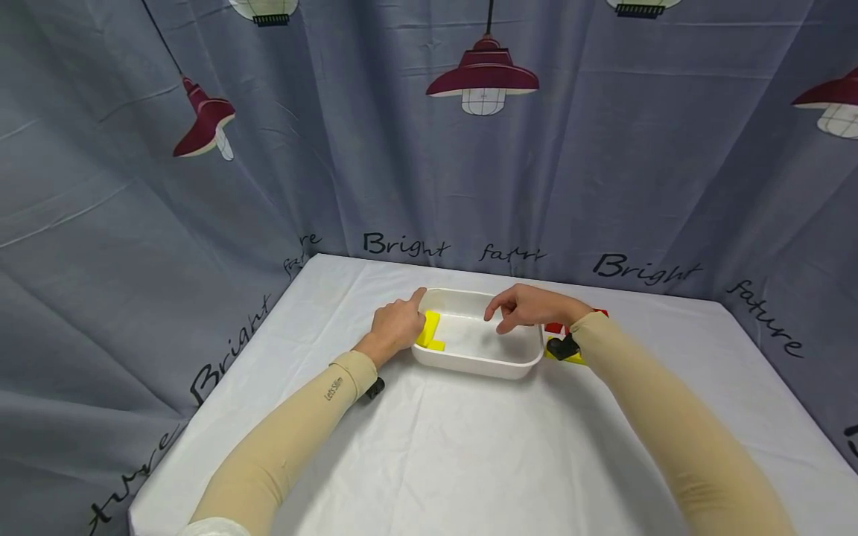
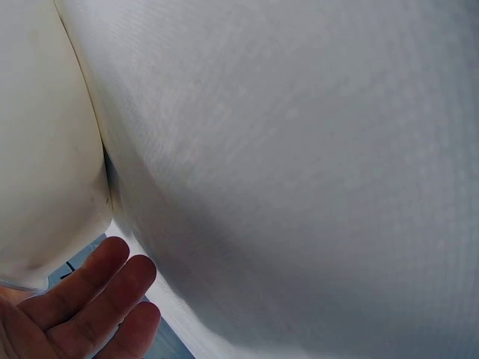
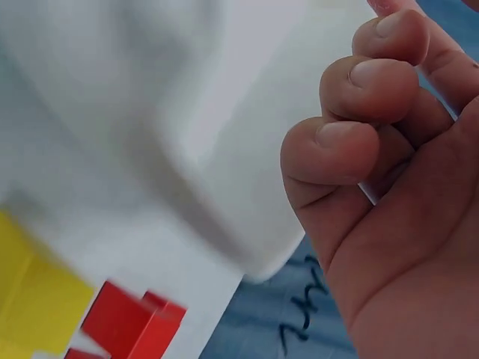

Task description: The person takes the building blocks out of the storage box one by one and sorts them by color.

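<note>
A white rectangular tray point(image 1: 479, 363) with raised walls stands on the table. My left hand point(image 1: 398, 324) holds its left rim, one finger stretched along the edge; the thumb is hidden. Three other fingers point(image 2: 131, 283) extend loosely outside the wall in the left wrist view. Inside the tray, near that hand, lie a yellow block point(image 1: 430, 328) and a smaller yellow block point(image 1: 436, 345). Over the tray's right side hovers my right hand point(image 1: 529, 306), fingers loosely bent and holding nothing. The right wrist view shows its bent fingers point(image 3: 333, 149) above the tray.
Right of the tray, partly hidden by the right wrist, are red blocks point(image 3: 127, 321) and a yellow piece point(image 3: 45, 292). A white cloth covers the table point(image 1: 436, 454). Behind it hangs a grey curtain point(image 1: 375, 149) printed with lamps and lettering.
</note>
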Demonstrator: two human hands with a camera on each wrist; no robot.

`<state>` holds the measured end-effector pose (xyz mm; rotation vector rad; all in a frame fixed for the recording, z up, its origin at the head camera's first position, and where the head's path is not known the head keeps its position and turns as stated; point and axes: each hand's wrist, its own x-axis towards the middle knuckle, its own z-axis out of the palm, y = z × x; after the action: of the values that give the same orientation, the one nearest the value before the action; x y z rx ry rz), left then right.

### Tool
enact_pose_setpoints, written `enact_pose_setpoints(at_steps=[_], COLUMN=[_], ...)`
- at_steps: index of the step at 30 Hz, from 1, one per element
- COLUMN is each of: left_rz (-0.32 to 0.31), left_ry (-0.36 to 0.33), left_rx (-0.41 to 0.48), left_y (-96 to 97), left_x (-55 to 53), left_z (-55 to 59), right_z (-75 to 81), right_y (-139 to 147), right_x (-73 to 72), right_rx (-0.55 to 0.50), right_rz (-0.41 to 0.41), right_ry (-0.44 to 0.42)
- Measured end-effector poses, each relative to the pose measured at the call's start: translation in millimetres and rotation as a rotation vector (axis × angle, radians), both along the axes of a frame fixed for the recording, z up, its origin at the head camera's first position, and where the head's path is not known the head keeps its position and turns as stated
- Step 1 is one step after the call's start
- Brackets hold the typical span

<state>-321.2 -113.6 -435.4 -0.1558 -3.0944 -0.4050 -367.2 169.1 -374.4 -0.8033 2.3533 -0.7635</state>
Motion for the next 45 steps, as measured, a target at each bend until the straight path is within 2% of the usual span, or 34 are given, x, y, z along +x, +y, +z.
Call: enact_pose_setpoints(at_steps=[7, 13, 24, 31, 39, 45], left_rz=[-0.005, -0.003, -0.021, -0.008, -0.005, -0.01], left_ry=[0.002, -0.002, 0.018, 0.022, 0.017, 0.029], left_rx=[0.0, -0.012, -0.018, -0.022, -0.021, -0.021], left_y=[2.1, 4.9, 5.7, 4.2, 1.8, -0.5], left_x=[0.8, 0.9, -0.1, 0.4, 1.3, 2.1], left_z=[2.3, 3.0, 1.6, 2.7, 1.4, 1.2], right_z=[0.9, 1.3, -13.5, -20.7, -32.7, -36.1], right_y=[-24, -40, -63, -76, -85, -92], right_x=[-8.8, -10.8, -11.3, -10.2, -11.6, -11.1], right_rx=[0.02, 0.029, 0.049, 0.06, 0.034, 0.032], right_rz=[0.061, 0.075, 0.128, 0.167, 0.156, 0.206], right_ry=[-0.024, -0.044, -0.078, -0.082, -0.09, -0.089])
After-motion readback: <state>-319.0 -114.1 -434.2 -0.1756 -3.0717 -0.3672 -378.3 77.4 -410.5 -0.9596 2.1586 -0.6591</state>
